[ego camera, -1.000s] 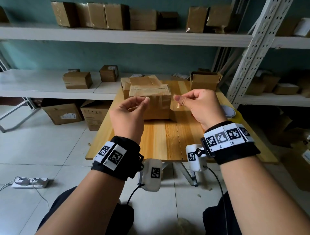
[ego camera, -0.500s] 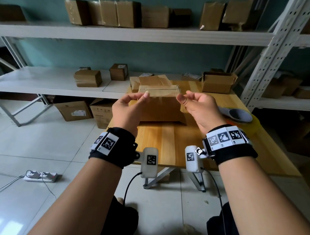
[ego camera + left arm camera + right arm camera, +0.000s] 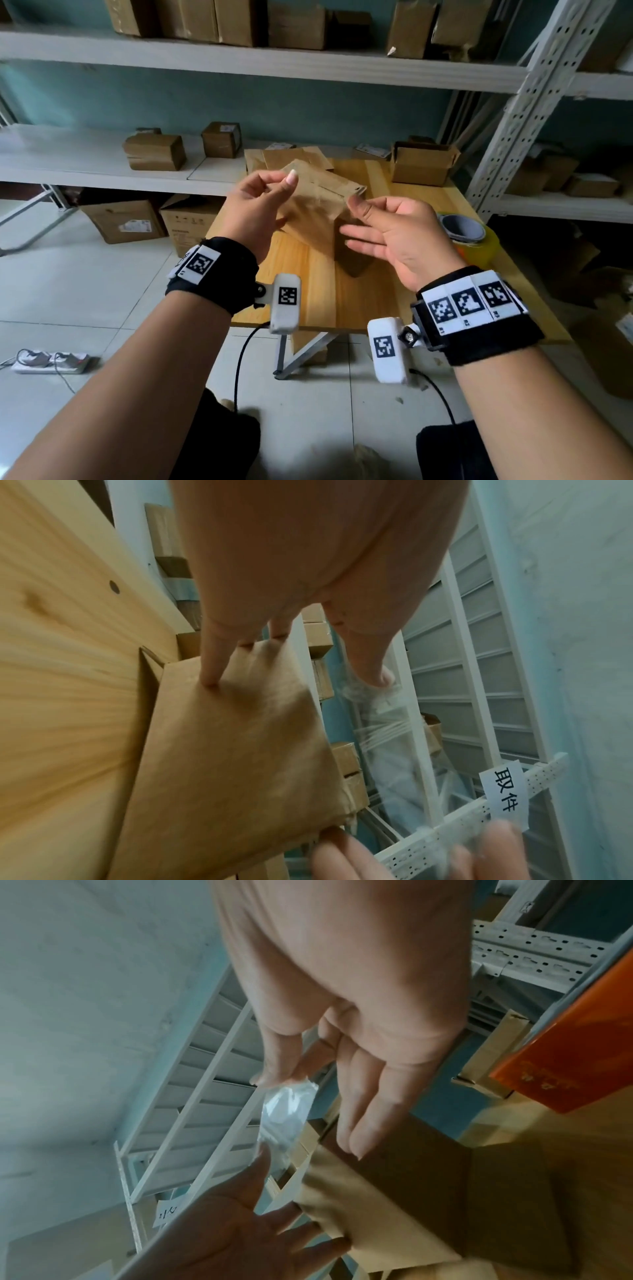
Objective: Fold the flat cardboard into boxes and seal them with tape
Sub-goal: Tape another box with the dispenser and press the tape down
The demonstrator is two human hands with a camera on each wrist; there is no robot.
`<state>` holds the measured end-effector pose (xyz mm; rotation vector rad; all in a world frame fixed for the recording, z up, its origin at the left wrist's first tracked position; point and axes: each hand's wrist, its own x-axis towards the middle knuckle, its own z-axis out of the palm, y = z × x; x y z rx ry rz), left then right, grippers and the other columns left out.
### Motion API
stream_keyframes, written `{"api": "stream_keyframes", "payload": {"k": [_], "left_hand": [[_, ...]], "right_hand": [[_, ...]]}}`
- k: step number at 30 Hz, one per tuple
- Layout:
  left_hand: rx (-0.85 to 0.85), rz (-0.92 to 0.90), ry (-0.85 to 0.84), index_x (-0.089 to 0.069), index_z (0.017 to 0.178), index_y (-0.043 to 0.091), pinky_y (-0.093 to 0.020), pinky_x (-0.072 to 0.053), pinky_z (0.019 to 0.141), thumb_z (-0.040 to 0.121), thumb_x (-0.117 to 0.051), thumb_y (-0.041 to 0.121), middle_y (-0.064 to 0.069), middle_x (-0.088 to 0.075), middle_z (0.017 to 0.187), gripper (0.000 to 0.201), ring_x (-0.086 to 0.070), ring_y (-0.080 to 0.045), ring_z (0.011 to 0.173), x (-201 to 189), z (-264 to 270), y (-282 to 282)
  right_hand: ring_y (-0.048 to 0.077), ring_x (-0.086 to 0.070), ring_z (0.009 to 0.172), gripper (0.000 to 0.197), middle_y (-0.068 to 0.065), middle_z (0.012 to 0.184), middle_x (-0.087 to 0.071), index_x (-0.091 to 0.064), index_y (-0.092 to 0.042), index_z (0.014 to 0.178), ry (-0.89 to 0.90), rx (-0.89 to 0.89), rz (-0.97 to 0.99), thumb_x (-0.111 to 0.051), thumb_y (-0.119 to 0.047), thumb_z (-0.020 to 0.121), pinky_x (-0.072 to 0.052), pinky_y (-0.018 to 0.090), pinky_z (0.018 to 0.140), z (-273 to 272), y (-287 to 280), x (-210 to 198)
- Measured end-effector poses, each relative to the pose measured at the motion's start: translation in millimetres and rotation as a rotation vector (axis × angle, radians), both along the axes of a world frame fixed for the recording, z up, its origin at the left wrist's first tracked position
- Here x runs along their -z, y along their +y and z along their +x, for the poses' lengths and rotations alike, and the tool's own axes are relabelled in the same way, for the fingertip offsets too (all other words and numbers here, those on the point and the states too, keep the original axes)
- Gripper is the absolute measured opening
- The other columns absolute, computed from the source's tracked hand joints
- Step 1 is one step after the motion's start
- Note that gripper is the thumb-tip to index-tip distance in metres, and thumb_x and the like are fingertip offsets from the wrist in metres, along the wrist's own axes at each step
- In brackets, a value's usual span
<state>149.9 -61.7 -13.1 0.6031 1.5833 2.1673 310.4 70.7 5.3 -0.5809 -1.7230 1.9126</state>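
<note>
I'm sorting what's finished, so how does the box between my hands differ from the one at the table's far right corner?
The near box is tilted and its top looks closed; the far box sits flat with flaps open. The left hand has fingers on the near box; the far box is untouched. Both are plain brown cardboard on the wooden table.
</note>
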Motion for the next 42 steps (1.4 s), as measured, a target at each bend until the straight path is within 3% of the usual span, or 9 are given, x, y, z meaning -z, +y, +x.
{"api": "stream_keyframes", "payload": {"k": [3, 7, 15, 19, 26, 30, 34, 38, 42], "left_hand": [[0.004, 0.027, 0.017, -0.068, 0.091, 0.02, -0.049, -0.052, 0.087, 0.086, -0.086, 0.031, -0.011, -0.067, 0.102, 0.022, -0.065, -0.027, 0.098, 0, 7, 6], [-0.087, 0.018, 0.005, -0.066, 0.099, 0.015, -0.02, -0.053, 0.071, 0.092, -0.08, 0.023, -0.004, -0.07, 0.102, 0.018, -0.067, 0.002, 0.081, 3, 24, 7], [-0.016, 0.011, -0.157, -0.072, 0.106, 0.011, -0.04, -0.04, 0.094, 0.089, -0.081, 0.034, 0.006, -0.075, 0.112, 0.029, -0.06, -0.006, 0.113, 2, 48, 1], [0.092, 0.004, -0.239, -0.071, 0.121, 0.016, -0.052, -0.034, 0.114, 0.089, -0.079, 0.033, 0.004, -0.067, 0.132, 0.036, -0.048, -0.023, 0.14, 3, 47, 1], [0.172, 0.012, -0.189, -0.061, 0.14, 0.001, -0.063, -0.044, 0.111, 0.096, -0.073, 0.033, -0.008, -0.071, 0.134, 0.056, -0.059, -0.033, 0.134, 2, 40, -4], [0.218, -0.036, -0.158, -0.067, 0.135, 0.006, -0.06, -0.047, 0.109, 0.099, -0.069, 0.034, -0.009, -0.071, 0.13, 0.046, -0.062, -0.034, 0.122, -4, 34, -6], [0.278, -0.026, -0.166, -0.07, 0.13, 0.011, -0.06, -0.042, 0.113, 0.098, -0.07, 0.032, -0.007, -0.071, 0.132, 0.038, -0.057, -0.037, 0.134, -3, 31, -8], [0.165, -0.013, -0.11, -0.078, 0.105, 0.019, -0.052, -0.028, 0.12, 0.087, -0.08, 0.031, 0.001, -0.076, 0.125, 0.022, -0.057, -0.021, 0.135, -4, 38, -10], [0.044, 0.05, 0.069, -0.078, 0.079, 0.016, -0.035, -0.048, 0.105, 0.084, -0.083, 0.018, -0.004, -0.08, 0.109, 0.007, -0.069, -0.011, 0.118, -7, 43, -15]], "right_hand": [[0.02, -0.078, 0.092, 0.044, 0.005, 0.099, -0.081, -0.073, -0.004, 0.108, -0.058, 0.046, 0.073, -0.087, -0.033, 0.078, -0.063, 0.038, 0.086, 9, 1, 1], [0.007, -0.067, 0.083, 0.029, -0.012, 0.079, -0.078, -0.078, -0.016, 0.089, -0.058, 0.183, 0.224, -0.089, -0.041, 0.079, -0.051, 0.028, 0.079, 14, 8, 1], [0.011, -0.06, 0.131, 0.037, -0.007, 0.137, -0.069, -0.08, -0.021, 0.096, 0.029, 0.129, 0.207, -0.093, -0.047, 0.073, -0.038, 0.042, 0.121, 11, 39, -4], [0.02, -0.063, 0.13, 0.055, 0.006, 0.134, -0.072, -0.074, -0.011, 0.114, 0.052, -0.029, 0.03, -0.091, -0.037, 0.069, -0.036, 0.048, 0.123, 6, 53, -4], [0.029, -0.075, 0.106, 0.051, 0.01, 0.118, -0.078, -0.068, -0.009, 0.115, -0.043, -0.133, -0.035, -0.085, -0.034, 0.074, -0.042, 0.058, 0.113, 10, 41, 0], [0.03, -0.075, 0.108, 0.069, 0.002, 0.115, -0.079, -0.066, -0.009, 0.129, -0.074, -0.103, -0.036, -0.084, -0.041, 0.07, -0.047, 0.058, 0.109, 17, 31, -2], [0.029, -0.075, 0.101, 0.051, 0.003, 0.114, -0.08, -0.07, -0.013, 0.112, -0.062, -0.046, -0.024, -0.084, -0.041, 0.072, -0.05, 0.059, 0.109, 24, 30, -2], [0.029, -0.073, 0.116, 0.052, 0.006, 0.112, -0.08, -0.07, -0.009, 0.11, -0.017, 0.003, -0.002, -0.087, -0.036, 0.07, -0.046, 0.058, 0.113, 31, 32, -4], [0.022, -0.074, 0.113, 0.046, 0.007, 0.108, -0.081, -0.076, -0.015, 0.094, 0.034, 0.055, 0.119, -0.092, -0.042, 0.06, -0.047, 0.051, 0.114, 40, 35, -9]]}}
